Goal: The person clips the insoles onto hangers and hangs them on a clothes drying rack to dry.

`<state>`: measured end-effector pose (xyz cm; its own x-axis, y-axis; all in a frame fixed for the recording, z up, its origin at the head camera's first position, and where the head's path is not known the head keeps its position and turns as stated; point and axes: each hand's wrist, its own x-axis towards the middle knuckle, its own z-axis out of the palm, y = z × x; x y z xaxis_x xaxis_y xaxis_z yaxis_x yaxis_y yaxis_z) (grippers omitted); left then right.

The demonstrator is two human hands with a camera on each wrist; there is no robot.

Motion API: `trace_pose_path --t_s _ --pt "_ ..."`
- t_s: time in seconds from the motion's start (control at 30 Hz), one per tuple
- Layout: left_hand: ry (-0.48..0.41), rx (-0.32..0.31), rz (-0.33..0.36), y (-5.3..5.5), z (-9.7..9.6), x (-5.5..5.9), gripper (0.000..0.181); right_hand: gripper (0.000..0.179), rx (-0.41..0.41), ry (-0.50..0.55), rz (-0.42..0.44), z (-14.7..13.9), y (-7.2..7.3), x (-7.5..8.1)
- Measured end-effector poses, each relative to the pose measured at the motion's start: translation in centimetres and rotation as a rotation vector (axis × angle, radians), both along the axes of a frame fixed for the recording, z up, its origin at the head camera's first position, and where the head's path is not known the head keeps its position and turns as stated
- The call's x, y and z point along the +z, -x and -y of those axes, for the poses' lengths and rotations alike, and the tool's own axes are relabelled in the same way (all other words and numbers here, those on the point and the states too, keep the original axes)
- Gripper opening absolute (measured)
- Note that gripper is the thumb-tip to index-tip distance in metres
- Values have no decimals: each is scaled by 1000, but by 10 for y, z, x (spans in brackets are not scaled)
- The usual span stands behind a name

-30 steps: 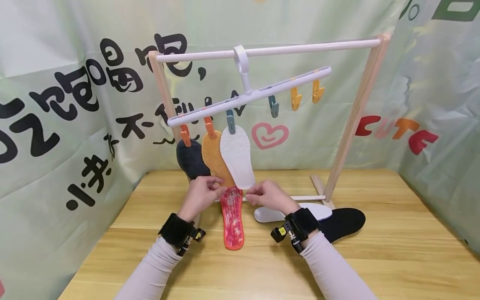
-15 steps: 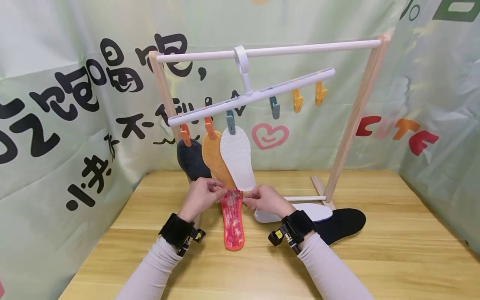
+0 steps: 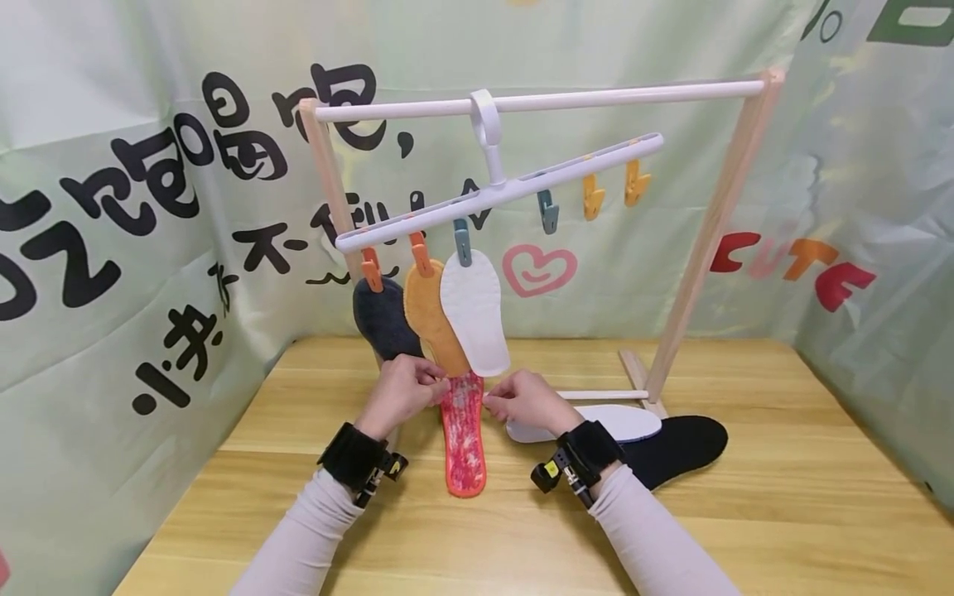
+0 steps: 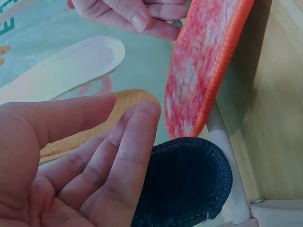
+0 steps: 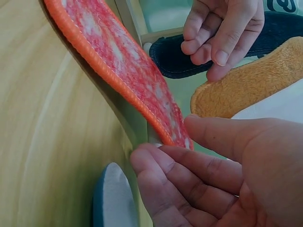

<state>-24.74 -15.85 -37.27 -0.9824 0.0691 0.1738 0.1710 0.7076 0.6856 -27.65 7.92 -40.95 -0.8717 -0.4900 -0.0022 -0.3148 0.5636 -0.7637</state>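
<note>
Two bare hands faced each other over the wooden worktop (image 3: 522, 538), neither clamped on anything. The left hand (image 3: 402, 393) kept its grip loosely parted, thumb and index fingertip separated at the lower end of the fuzzy tan insole (image 3: 432, 319); actual contact was hard to tell. Opposite, the right hand (image 3: 529, 401) had thumb and fingers apart about the right long edge of the red-and-white mottled insole with orange stitched binding (image 3: 464, 439), the fingertips at that edge; any touch was unclear.

Both forearms reached in from the near side, black wrist straps (image 3: 354, 455) on, backs of the hands upward in the head view and fingers bent gently inward.

That mottled insole stretched along the worktop's middle, well in from its left and right edges, far end at the rack's lower bar. Above, a tilted white plastic hanger (image 3: 596, 157) carried the tan insole, a white insole (image 3: 473, 310) and a dark navy insole (image 3: 383, 319) on clips. Toward the worktop's right edge, a flat white insole (image 3: 622, 420) overlapped a black insole (image 3: 689, 443).
</note>
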Motion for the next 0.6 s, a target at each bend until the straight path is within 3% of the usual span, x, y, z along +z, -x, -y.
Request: trace_pose_path --t_s 0.6 --pt "87 9 75 1 3 -5 10 25 11 1 13 6 -3 -6"
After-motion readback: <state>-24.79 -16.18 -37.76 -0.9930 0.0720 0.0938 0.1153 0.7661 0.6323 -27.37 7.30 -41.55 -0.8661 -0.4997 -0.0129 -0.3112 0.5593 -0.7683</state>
